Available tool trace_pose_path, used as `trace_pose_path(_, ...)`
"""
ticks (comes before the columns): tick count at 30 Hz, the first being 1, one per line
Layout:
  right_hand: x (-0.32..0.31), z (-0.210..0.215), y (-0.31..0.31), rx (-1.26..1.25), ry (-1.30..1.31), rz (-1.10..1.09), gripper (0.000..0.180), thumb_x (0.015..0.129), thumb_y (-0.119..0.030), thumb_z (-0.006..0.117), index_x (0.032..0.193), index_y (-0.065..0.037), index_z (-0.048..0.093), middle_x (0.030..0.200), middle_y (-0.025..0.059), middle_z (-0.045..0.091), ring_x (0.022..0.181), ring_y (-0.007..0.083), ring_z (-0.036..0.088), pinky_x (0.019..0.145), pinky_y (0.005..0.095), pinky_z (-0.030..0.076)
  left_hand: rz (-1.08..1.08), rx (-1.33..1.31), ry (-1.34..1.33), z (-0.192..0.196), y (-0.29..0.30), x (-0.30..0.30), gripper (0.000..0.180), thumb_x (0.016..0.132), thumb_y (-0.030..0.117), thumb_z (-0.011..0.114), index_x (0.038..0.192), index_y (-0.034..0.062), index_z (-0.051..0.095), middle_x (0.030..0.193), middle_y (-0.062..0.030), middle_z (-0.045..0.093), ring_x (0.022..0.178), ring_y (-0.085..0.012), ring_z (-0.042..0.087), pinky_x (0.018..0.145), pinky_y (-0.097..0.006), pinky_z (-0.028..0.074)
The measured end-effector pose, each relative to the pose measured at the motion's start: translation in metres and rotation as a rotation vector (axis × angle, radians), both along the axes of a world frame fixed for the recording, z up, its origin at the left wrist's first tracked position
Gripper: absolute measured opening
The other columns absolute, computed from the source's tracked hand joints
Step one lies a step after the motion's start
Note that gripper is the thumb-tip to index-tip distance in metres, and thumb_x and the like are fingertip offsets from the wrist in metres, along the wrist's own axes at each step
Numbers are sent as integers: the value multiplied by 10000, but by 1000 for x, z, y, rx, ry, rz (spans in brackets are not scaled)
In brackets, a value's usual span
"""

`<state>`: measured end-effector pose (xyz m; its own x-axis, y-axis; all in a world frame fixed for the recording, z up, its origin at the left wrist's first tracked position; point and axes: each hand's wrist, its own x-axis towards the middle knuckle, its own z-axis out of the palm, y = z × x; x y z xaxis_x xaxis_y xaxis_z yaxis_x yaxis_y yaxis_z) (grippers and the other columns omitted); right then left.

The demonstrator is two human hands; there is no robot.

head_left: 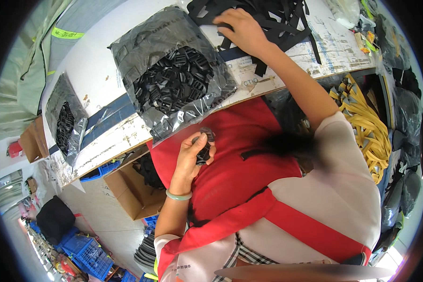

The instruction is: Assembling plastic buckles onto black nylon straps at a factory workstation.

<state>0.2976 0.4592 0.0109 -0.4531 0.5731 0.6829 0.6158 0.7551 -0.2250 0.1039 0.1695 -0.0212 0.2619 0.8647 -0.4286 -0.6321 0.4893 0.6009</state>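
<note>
Several black plastic buckles (203, 151) are held in my left hand (189, 155), its fingers curled round them in front of the red apron (239, 141). A pale bangle circles that wrist. My right hand (243, 32) reaches out to the far side of the table, over a heap of black webbing straps (286, 23). Its thumb and fingers are apart, and the fingertips touch or hover just over the straps; which of the two I cannot tell. Between the hands lies a clear plastic bag (148, 40), its mouth toward me, full of black buckles (174, 80).
A smaller bag of black parts (66, 122) lies at the table's left end. Below the worn white table edge (122, 129) stands a cardboard box (131, 188). Yellow straps (366, 131) hang at the right. Blue crates (87, 254) stand on the floor at lower left.
</note>
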Motion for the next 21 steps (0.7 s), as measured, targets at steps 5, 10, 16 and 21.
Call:
trace_pose_path(5, -53, 15, 31, -120, -483, -232, 178, 802, -138, 663, 971, -86, 676, 1141, 124, 561, 1113, 294, 485, 892, 425, 404, 29, -1, 40, -4, -2, 7, 243, 944, 233, 583, 941, -8, 613, 808, -71, 575, 602, -151, 554, 415, -239, 419)
trace_pose_path(10, -40, -44, 53, -149, -647, -233, 214, 786, -214, 667, 928, -54, 667, 1045, 91, 636, 1025, 281, 572, 877, 385, 465, 33, 16, 149, 3, -7, 3, 233, 941, 214, 590, 924, -17, 623, 755, -78, 584, 564, -140, 546, 412, -234, 415)
trace_pose_path(16, -5, 26, -31, -35, -174, 49, 164, 848, -101, 606, 992, -23, 594, 1013, 109, 618, 968, 316, 575, 825, 359, 473, 151, 24, 300, 12, -21, -9, 209, 936, 174, 601, 986, -23, 649, 646, -70, 587, 493, -103, 499, 425, -215, 380)
trace_pose_path(21, -17, 76, -113, -538, 39, 120, 144, 872, -116, 595, 974, -14, 610, 878, 123, 625, 822, 289, 608, 753, 341, 487, 243, 101, 287, 27, -14, -16, 202, 936, 146, 590, 1007, -36, 641, 823, -124, 640, 514, -117, 525, 432, -213, 400)
